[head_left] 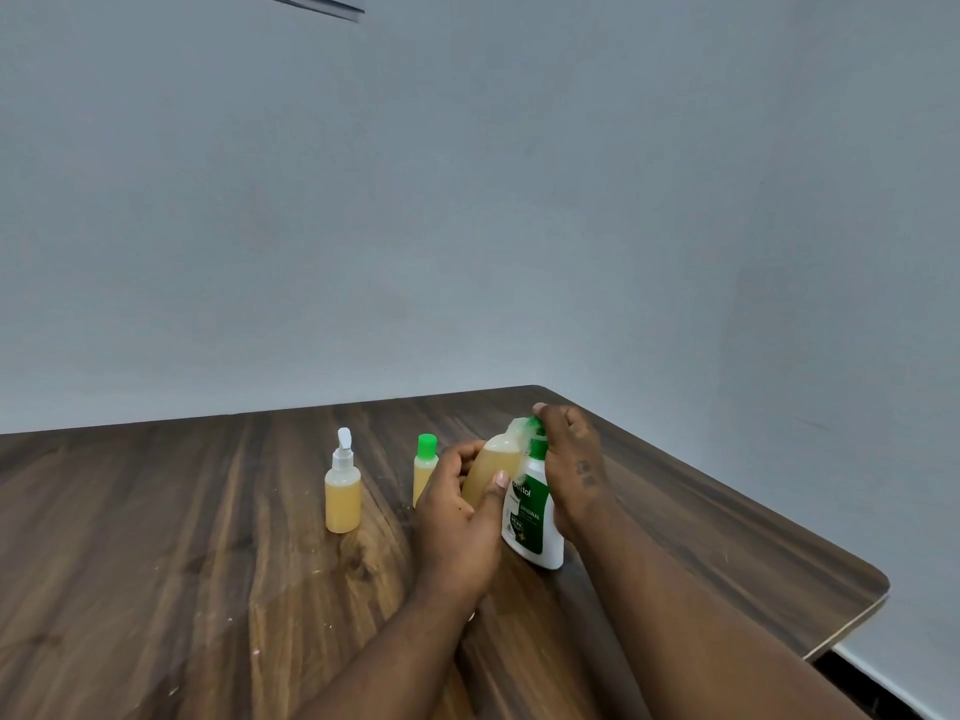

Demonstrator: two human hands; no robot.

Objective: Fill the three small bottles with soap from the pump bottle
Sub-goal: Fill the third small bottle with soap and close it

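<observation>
We see a dark wood-grain tabletop point(156, 511) filling the lower frame. Its far corner sits against a plain pale grey-blue wall point(467, 200), and its near right corner is rounded with a light edge band. Small pale specks point(255, 652) dot the near left of the surface. A dark strip point(317, 3) cuts across the wall at the top edge; we cannot tell what it is.

The white-and-green pump bottle point(535, 517) has its base on the tabletop, right of centre and well in from the right edge. The right hand point(571, 459) comes over it from the right, its grip curled over the green pump head.

The left hand point(457, 517) has its grip wrapped round the held small bottle point(491, 472), thumb across the front. The bottle is tilted, its clear neck up against the pump head, and it is mostly full of amber soap.

The green-capped small bottle point(426, 462) stands upright just left of the left hand, partly hidden behind its fingers, with amber liquid inside. The spray-top small bottle point(343, 485) stands upright further left, apart from the rest, filled with amber to its shoulder under a white sprayer.
</observation>
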